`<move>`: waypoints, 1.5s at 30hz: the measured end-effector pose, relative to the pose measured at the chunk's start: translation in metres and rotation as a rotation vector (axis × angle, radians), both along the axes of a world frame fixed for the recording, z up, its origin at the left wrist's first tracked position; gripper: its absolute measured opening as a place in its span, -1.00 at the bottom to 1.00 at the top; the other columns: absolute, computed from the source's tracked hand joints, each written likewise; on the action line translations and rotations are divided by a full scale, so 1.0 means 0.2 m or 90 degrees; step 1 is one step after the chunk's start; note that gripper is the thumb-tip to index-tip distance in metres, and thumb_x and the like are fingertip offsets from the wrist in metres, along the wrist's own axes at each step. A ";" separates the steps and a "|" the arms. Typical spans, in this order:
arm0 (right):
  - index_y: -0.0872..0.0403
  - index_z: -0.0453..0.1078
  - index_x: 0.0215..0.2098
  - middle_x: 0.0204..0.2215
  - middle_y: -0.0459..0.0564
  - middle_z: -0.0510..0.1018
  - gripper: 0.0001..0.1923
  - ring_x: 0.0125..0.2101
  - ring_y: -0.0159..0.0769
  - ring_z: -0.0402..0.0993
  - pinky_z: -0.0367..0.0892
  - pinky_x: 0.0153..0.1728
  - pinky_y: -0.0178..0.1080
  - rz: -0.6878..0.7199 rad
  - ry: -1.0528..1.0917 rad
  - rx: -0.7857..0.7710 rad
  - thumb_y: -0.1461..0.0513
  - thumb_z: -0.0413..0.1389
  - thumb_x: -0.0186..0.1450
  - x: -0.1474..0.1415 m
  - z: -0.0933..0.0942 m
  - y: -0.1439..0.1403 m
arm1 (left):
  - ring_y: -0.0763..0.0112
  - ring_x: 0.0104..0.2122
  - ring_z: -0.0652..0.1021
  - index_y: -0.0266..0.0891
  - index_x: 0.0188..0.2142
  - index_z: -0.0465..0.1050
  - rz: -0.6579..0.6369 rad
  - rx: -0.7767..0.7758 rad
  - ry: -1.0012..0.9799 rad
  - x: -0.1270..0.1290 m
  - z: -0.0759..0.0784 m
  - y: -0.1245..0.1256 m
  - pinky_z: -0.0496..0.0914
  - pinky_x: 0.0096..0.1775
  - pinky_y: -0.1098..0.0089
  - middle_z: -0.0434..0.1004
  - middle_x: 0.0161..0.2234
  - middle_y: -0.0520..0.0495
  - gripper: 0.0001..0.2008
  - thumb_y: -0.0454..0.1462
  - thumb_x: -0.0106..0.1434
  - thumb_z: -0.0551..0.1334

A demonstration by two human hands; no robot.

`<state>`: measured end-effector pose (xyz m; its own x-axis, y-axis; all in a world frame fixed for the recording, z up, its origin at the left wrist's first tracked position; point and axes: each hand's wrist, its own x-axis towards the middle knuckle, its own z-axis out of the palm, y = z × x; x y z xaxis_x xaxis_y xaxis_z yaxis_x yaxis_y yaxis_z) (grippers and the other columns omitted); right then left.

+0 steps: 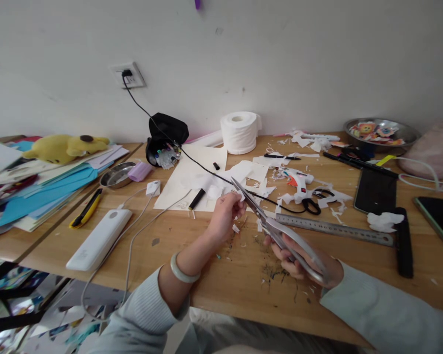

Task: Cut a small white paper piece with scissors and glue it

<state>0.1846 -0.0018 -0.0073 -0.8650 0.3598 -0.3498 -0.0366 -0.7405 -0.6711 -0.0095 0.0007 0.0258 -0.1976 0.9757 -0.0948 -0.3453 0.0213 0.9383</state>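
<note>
My right hand [299, 260] grips the handles of large silver scissors [269, 223], whose blades point up and left toward my left hand. My left hand [225, 214] pinches a small white paper piece [238, 195] right at the blade tips. A pale bangle [182, 273] circles my left wrist. Both hands hover over a wooden table [221, 275] strewn with tiny paper scraps.
A steel ruler [335, 228], black-handled scissors [313, 202], a white glue gun [299, 181], a toilet roll [239, 132] and a black cable [192, 160] lie behind the hands. A white power bank [99, 239], a yellow cutter [85, 209] and stacked paper [47, 189] are left; dark phones [376, 191] are right.
</note>
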 end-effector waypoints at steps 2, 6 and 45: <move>0.05 0.31 -0.24 -0.62 -0.29 0.10 -0.54 -0.76 -0.69 -0.10 -0.18 -0.81 -0.51 -0.013 -0.003 0.015 -0.11 0.12 0.09 0.00 0.01 0.00 | 0.58 -0.69 0.22 -0.24 -0.69 0.21 0.009 0.008 0.040 0.00 0.00 0.00 0.08 -0.59 0.48 0.22 -0.72 0.11 -0.77 -0.23 0.04 0.11; 0.04 0.32 -0.21 -0.60 -0.28 0.07 -0.57 -0.74 -0.69 -0.15 -0.25 -0.78 -0.47 -0.059 0.009 0.052 -0.08 0.11 0.12 0.01 0.04 0.00 | 0.56 -0.65 0.26 -0.25 -0.68 0.28 0.054 0.061 0.218 -0.02 -0.01 0.00 0.16 -0.53 0.47 0.31 -0.70 0.07 -0.74 -0.24 0.09 0.10; 0.05 0.33 -0.21 -0.58 -0.26 0.08 -0.60 -0.71 -0.68 -0.12 -0.19 -0.75 -0.47 -0.031 0.032 0.053 -0.03 0.15 0.11 0.02 0.03 -0.02 | 0.58 -0.41 0.46 -0.19 -0.20 0.22 0.192 0.160 0.025 -0.03 -0.04 0.06 0.34 -0.23 0.46 0.40 -0.41 0.12 -0.57 -0.38 -0.05 0.33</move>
